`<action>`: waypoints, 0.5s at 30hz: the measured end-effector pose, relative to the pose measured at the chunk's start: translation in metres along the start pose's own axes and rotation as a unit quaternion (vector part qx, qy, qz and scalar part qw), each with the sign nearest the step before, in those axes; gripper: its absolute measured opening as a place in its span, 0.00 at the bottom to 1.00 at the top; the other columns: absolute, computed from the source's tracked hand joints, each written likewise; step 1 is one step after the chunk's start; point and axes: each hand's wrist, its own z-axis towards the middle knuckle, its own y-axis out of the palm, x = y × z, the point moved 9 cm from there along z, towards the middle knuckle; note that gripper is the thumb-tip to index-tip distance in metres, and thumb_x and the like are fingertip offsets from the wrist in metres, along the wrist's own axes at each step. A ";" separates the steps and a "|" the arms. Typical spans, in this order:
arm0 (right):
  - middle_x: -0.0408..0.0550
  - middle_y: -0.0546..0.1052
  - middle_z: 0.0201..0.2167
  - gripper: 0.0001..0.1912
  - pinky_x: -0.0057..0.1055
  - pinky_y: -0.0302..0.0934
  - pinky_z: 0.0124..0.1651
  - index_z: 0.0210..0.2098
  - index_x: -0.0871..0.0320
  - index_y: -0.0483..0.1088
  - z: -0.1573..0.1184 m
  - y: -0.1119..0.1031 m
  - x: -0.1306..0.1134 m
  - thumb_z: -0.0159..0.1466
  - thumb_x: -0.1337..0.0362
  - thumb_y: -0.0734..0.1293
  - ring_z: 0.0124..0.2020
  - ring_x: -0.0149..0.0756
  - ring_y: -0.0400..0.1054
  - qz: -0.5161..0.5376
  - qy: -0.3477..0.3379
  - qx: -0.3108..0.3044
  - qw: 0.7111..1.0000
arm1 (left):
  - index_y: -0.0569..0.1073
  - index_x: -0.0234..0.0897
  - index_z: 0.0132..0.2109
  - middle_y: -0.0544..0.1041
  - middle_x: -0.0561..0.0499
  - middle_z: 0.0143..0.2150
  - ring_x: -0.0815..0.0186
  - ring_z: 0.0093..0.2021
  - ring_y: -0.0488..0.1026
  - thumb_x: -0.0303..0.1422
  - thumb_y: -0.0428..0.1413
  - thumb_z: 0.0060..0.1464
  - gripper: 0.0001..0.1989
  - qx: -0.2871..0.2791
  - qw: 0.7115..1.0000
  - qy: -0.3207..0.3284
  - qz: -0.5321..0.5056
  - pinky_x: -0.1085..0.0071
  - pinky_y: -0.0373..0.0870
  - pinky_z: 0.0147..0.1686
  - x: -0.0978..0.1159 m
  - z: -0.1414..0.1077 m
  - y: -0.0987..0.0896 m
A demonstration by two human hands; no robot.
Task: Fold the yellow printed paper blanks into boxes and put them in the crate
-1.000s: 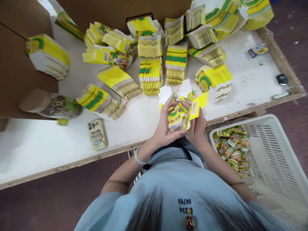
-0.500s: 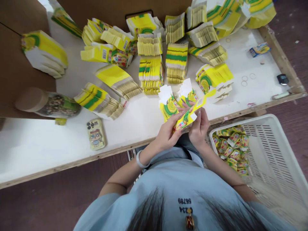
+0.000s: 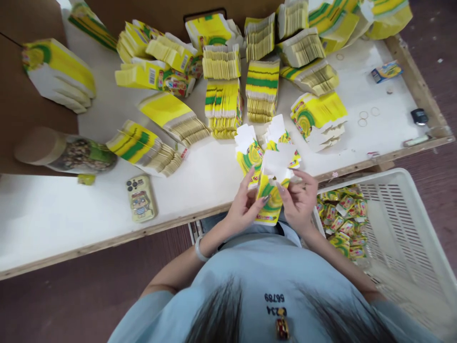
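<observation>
A yellow and green printed carton [image 3: 268, 209] with raised white end flaps is held over the table's front edge. My left hand [image 3: 243, 207] grips its left side, thumb lying across the printed front. At its right upper edge, by the flaps, are the thumb and fingers of my right hand [image 3: 300, 202]. Just beyond, a flat carton [image 3: 250, 157] with a white flap lies on the table, partly behind my left fingers. Another flat carton [image 3: 276, 133] lies beside it, partly covered by the held one.
Bundles of flat cartons [image 3: 262, 90] fill the table's back and middle. On the left are a phone [image 3: 140, 200] and a lidded jar [image 3: 84, 155]. A white plastic basket [image 3: 396, 214] with small packets [image 3: 346, 216] stands at the right. A small blue box [image 3: 387, 72] lies far right.
The held carton has turned from lying slanted to upright, its printed front and white flaps now facing me. My right hand has shifted to its upper right edge.
</observation>
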 end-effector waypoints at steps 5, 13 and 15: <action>0.48 0.82 0.38 0.16 0.31 0.72 0.34 0.54 0.52 0.72 -0.023 0.003 0.002 0.72 0.51 0.65 0.30 0.35 0.75 -0.004 0.051 -0.121 0.991 | 0.52 0.48 0.74 0.81 0.51 0.37 0.66 0.30 0.78 0.42 0.61 0.65 0.38 -0.071 0.996 -0.031 0.048 0.71 0.78 0.31 -0.008 -0.022 -0.001; 0.49 0.83 0.35 0.13 0.35 0.75 0.39 0.40 0.53 0.78 -0.034 0.002 -0.001 0.72 0.53 0.66 0.36 0.39 0.79 -0.008 0.016 -0.109 0.994 | 0.71 0.39 0.55 0.79 0.46 0.42 0.64 0.38 0.75 0.48 0.52 0.70 0.19 -0.028 0.994 -0.011 0.102 0.69 0.75 0.39 -0.018 -0.034 -0.001; 0.50 0.85 0.41 0.14 0.38 0.77 0.45 0.52 0.51 0.77 -0.037 -0.002 0.000 0.72 0.53 0.66 0.41 0.40 0.82 -0.008 0.003 -0.098 0.995 | 0.64 0.41 0.68 0.80 0.47 0.41 0.65 0.35 0.76 0.51 0.50 0.70 0.28 -0.014 0.996 0.006 0.087 0.69 0.75 0.36 -0.021 -0.035 -0.002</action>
